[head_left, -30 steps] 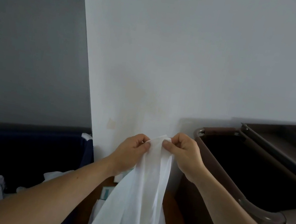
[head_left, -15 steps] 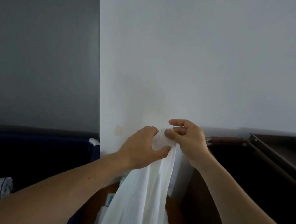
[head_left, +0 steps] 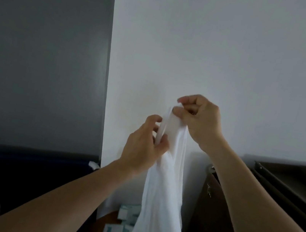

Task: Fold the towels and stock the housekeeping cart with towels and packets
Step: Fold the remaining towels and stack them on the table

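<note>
Hanging down centre frame, a white towel (head_left: 162, 197) is held up in front of the wall. Its top edge is pinched between thumb and curled fingers of the right hand (head_left: 201, 121). A fold just below is gripped by the left hand (head_left: 141, 150). Packets (head_left: 126, 214) are seen lower centre, behind the towel. The dark cart (head_left: 286, 189) is at right.

One wide-angle view, worn on the person's head, faces forward and barely downward, square onto a plain white wall (head_left: 229, 47) close ahead. The left grip (head_left: 143, 148) and right grip (head_left: 201, 121) sit near the lens at mid-frame, with the forearms entering from the bottom edge. The white cloth towel (head_left: 161, 197) they hold runs off the bottom. A grey wall panel (head_left: 42, 48) fills the left, and a dark brown cart (head_left: 287, 187) clips the right edge.
</note>
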{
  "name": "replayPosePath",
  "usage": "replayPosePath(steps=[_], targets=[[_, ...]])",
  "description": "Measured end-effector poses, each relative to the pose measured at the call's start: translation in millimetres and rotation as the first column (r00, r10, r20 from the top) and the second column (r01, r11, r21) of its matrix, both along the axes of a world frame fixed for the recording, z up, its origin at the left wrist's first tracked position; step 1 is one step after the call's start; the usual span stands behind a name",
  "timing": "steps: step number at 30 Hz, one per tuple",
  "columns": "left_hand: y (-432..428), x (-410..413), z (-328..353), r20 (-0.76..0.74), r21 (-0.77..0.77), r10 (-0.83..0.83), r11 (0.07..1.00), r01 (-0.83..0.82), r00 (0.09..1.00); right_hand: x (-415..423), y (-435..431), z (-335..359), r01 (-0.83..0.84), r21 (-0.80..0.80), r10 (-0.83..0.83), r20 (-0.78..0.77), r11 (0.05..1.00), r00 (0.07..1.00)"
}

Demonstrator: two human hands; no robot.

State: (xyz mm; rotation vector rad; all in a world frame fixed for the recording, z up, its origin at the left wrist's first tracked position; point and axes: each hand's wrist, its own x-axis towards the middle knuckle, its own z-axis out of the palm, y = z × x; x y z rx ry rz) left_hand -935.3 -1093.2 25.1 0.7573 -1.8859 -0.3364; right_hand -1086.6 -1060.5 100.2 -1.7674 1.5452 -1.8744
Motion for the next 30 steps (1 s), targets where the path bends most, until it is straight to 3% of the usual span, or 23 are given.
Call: replayPosePath(steps=[2, 5, 12, 16, 21, 24, 27, 30], targets=[[1.6, -3.2, 6.9, -0.068, -0.049, -0.017, 0.999, 0.014, 0.998, -2.0, 1.3, 3.7, 0.039, -0.026, -0.039, -0.007, 0.999, 0.999], [1.3, -5.5, 9.0, -0.005, -0.111, -0.044, 0.993, 0.043, 0.999, -8.3, 4.5, 9.5, 0.065, 0.043, -0.061, -0.088, 0.997, 0.994], [5.4, -17.8, 22.8, -0.02, -0.261, -0.153, 0.955, 0.142, 0.988, -16.2, 9.9, 75.4, 0.153, -0.164, -0.179, -0.16, 0.974, 0.971], [2.5, -20.0, 39.8, 0.001, -0.191, -0.153, 0.97, 0.151, 0.988, -16.0, 5.8, 102.7, 0.19, -0.302, -0.213, -0.045, 0.934, 0.976], [6.6, -12.2, 25.4, 0.143, -0.171, -0.081, 0.98, 0.105, 0.986, -14.2, -4.6, 82.2, 0.228, -0.176, -0.249, -0.114, 0.958, 0.962], [3.7, -8.2, 21.1, 0.174, -0.202, -0.046, 0.976, 0.081, 0.984, -12.7, -2.1, 92.3, 0.255, -0.265, -0.272, -0.027, 0.93, 0.962], [4.1, -9.8, 23.3, 0.136, -0.166, -0.093, 0.979, 0.115, 0.986, -7.2, 0.7, 105.0, 0.244, -0.36, -0.236, 0.067, 0.9, 0.969], [8.8, -10.8, 7.1, 0.137, -0.025, -0.179, 0.983, 0.185, 0.974, -5.2, -1.5, 94.8, 0.24, -0.316, -0.236, 0.051, 0.918, 0.97]])
